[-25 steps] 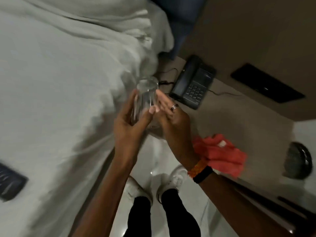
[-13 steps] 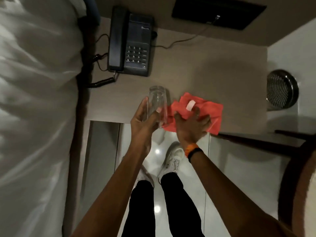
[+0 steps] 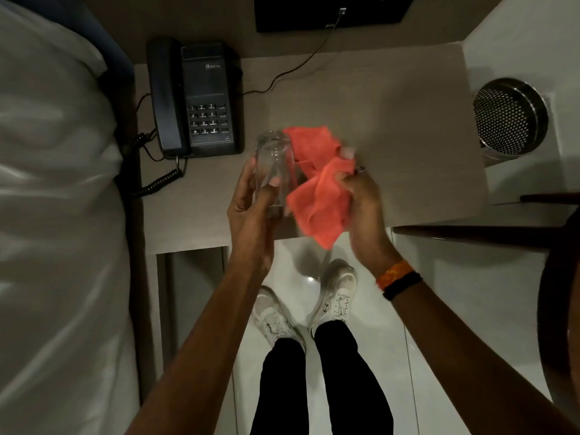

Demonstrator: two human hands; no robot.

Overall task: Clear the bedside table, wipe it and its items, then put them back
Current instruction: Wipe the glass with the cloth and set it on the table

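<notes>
Dim light falls on a beige worktop (image 3: 392, 136) that stands between a bed (image 3: 56, 215) on the left and a perforated metal bin (image 3: 510, 117) on the right.

Over the worktop's near edge, the left hand (image 3: 251, 208) grips a clear glass (image 3: 274, 164). Its fingers curl round the back and the thumb lies across the front. The glass is held off the surface, one end by the palm and the other pointing away toward the far side. Just right of it, the right hand (image 3: 361, 196) clutches a bunched orange-red cloth (image 3: 317, 189). The cloth lies against the right side of the glass, and a corner hangs down past the worktop's edge. A ring (image 3: 361, 168) shows on one finger of the right hand, and orange and black wristbands (image 3: 398, 277) sit on that wrist.

Left of the glass, a dark phone (image 3: 194, 98) rests on the worktop with its handset in the cradle. Its coiled cord (image 3: 157, 180) trails along the worktop's left edge by the bed. A thin cable (image 3: 301, 62) runs from the phone across the far side up to a dark panel (image 3: 329, 11) on the wall.

Below the hands, white shoes (image 3: 337, 293) stand on a glossy pale floor (image 3: 455, 309).
</notes>
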